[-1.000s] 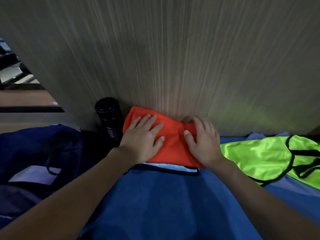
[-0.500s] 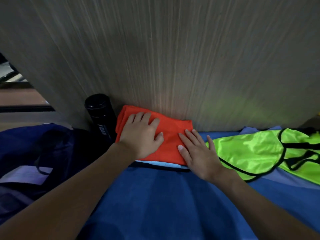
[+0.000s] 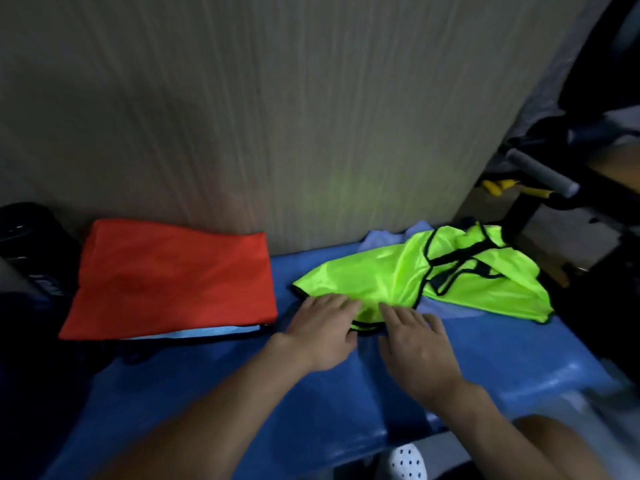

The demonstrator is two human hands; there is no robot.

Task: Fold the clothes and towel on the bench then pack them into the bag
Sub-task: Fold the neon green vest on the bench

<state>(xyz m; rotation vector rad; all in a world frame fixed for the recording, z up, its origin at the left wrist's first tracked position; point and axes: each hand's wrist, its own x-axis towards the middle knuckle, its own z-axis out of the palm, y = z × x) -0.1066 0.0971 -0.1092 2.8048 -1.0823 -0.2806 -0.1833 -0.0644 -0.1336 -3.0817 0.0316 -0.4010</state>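
Observation:
A folded orange cloth [image 3: 173, 275] lies flat on a light blue folded piece [image 3: 207, 331] at the left of the blue bench [image 3: 311, 403]. To its right a crumpled neon green vest with black trim [image 3: 446, 278] sprawls over a pale lilac garment [image 3: 384, 237]. My left hand [image 3: 322, 327] and my right hand [image 3: 415, 344] both rest with straight fingers on the near hem of the green vest. The dark blue bag [image 3: 24, 341] shows only as a dark mass at the far left.
A black bottle [image 3: 31, 244] stands against the wood-grain wall panel [image 3: 277, 116] at the far left. Black gym equipment with a grey padded bar [image 3: 540, 171] stands off the bench's right end. A white perforated shoe [image 3: 407, 462] shows below the bench edge.
Both hands left the orange cloth and moved right onto the green vest's near hem. The view swung right, so the bag is mostly out of frame.

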